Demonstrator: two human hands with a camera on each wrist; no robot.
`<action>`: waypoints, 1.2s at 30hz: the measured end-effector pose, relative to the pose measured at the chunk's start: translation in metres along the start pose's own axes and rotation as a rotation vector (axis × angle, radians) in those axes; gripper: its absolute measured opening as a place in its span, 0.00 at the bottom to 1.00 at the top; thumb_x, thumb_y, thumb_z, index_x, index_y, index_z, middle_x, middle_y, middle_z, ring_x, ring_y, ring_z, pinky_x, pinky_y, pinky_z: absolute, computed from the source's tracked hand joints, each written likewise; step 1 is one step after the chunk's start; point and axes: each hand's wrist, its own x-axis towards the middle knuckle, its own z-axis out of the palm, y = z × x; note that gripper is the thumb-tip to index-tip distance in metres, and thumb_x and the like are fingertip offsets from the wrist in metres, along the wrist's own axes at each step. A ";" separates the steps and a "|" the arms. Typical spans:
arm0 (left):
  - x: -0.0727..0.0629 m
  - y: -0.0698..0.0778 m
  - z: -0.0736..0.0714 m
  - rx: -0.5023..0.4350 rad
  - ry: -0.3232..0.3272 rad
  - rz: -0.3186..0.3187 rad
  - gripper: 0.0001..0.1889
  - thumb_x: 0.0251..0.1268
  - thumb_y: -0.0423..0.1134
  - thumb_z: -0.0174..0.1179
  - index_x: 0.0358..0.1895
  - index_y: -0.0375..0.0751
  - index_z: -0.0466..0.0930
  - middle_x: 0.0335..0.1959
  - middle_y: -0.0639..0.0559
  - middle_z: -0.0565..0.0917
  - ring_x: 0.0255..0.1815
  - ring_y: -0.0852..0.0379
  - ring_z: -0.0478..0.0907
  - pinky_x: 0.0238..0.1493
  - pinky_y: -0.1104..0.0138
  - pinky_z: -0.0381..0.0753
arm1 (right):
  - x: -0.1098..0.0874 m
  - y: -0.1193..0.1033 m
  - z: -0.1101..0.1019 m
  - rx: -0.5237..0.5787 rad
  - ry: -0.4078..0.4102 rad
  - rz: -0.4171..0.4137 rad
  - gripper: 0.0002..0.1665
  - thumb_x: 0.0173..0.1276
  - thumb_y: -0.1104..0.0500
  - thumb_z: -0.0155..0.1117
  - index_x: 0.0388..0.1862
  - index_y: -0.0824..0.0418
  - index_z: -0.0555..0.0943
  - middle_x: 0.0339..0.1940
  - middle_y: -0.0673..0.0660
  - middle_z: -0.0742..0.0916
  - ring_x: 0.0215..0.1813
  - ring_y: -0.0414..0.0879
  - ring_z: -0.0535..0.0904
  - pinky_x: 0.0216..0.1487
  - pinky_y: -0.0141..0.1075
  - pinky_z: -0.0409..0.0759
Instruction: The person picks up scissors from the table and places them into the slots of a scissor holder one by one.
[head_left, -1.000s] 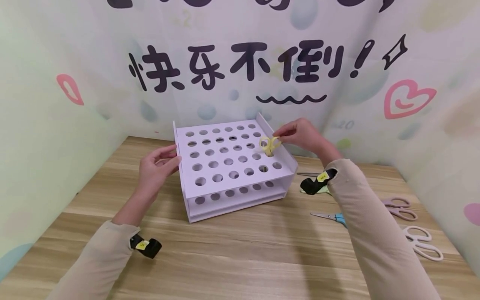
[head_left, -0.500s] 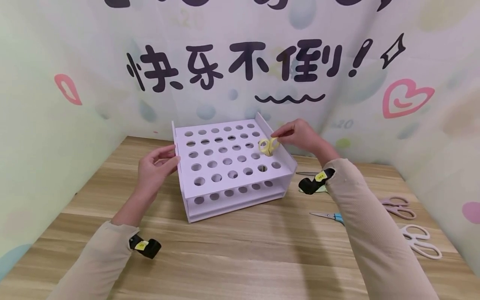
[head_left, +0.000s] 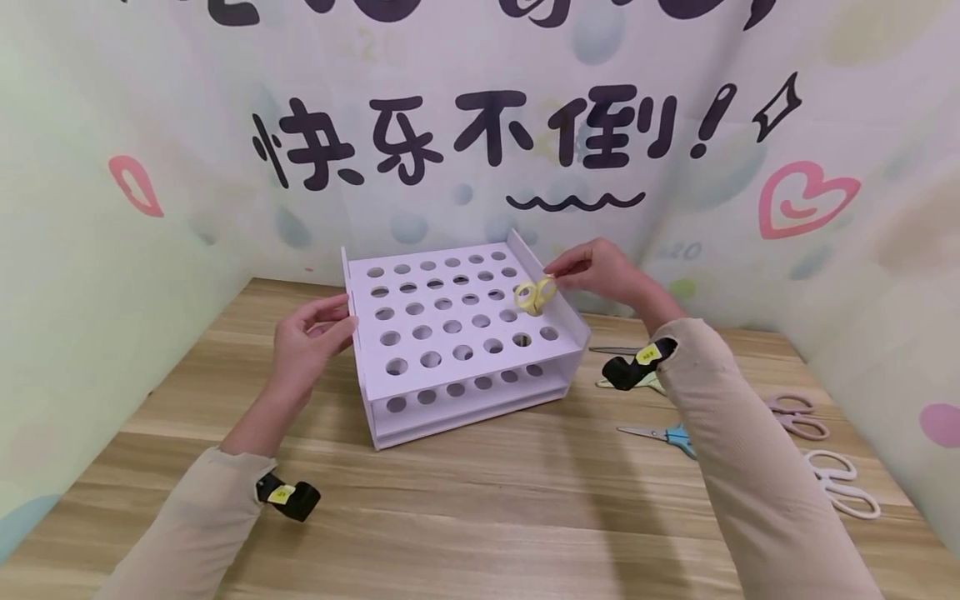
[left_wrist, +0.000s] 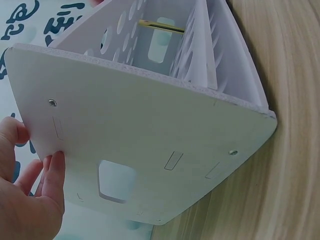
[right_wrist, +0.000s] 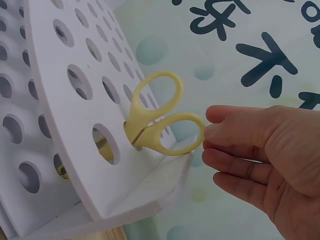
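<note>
A white rack [head_left: 442,325] with a top board of round holes stands on the table. Yellow scissors [head_left: 534,296] stand handles up in one of its holes near the right side. In the right wrist view, my right hand [right_wrist: 260,155] pinches the edge of one yellow handle loop [right_wrist: 187,135] between thumb and finger. Inside the rack, the left wrist view shows a thin yellow-edged part [left_wrist: 160,26]. On the opposite side, my left hand [head_left: 303,337] touches the outer side panel [left_wrist: 135,135] with extended fingers [left_wrist: 55,175].
Right of the rack lie blue scissors [head_left: 660,435], green scissors [head_left: 652,382], mauve scissors [head_left: 801,417] and white scissors [head_left: 843,483], partly covered by the right arm. A dark blade [head_left: 611,349] lies behind. A printed cloth [head_left: 465,167] hangs behind the wooden table [head_left: 450,517].
The view has shifted slightly. The yellow scissors' handles sit a little lower, nearer the top board. Both hands keep almost the same places at the rack's two sides.
</note>
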 end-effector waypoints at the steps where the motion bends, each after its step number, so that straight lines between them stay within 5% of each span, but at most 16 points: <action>1: 0.000 0.000 0.001 -0.005 -0.001 -0.002 0.23 0.56 0.28 0.60 0.56 0.24 0.69 0.37 0.48 0.73 0.32 0.62 0.76 0.39 0.73 0.82 | -0.002 0.000 -0.002 -0.004 0.001 0.000 0.13 0.58 0.71 0.63 0.44 0.68 0.82 0.42 0.62 0.84 0.42 0.50 0.80 0.41 0.31 0.81; 16: -0.001 0.000 -0.002 -0.013 -0.001 -0.012 0.23 0.56 0.28 0.61 0.56 0.25 0.70 0.38 0.48 0.73 0.32 0.63 0.77 0.38 0.73 0.82 | -0.051 0.002 -0.036 -0.125 -0.044 0.003 0.14 0.62 0.66 0.61 0.48 0.66 0.81 0.41 0.60 0.85 0.42 0.50 0.80 0.44 0.40 0.82; 26: -0.001 0.000 0.000 -0.033 -0.011 -0.024 0.24 0.56 0.28 0.61 0.57 0.25 0.69 0.38 0.47 0.72 0.33 0.62 0.77 0.39 0.72 0.82 | -0.106 0.025 -0.046 -0.142 -0.038 -0.022 0.16 0.61 0.65 0.63 0.48 0.70 0.80 0.39 0.60 0.85 0.39 0.47 0.81 0.38 0.25 0.81; 36: 0.000 -0.001 0.001 -0.034 -0.014 -0.029 0.24 0.56 0.27 0.61 0.57 0.25 0.69 0.40 0.46 0.72 0.34 0.63 0.77 0.40 0.72 0.82 | -0.161 0.053 -0.048 -0.234 -0.007 0.066 0.17 0.63 0.57 0.63 0.49 0.63 0.80 0.38 0.54 0.85 0.38 0.41 0.81 0.36 0.29 0.82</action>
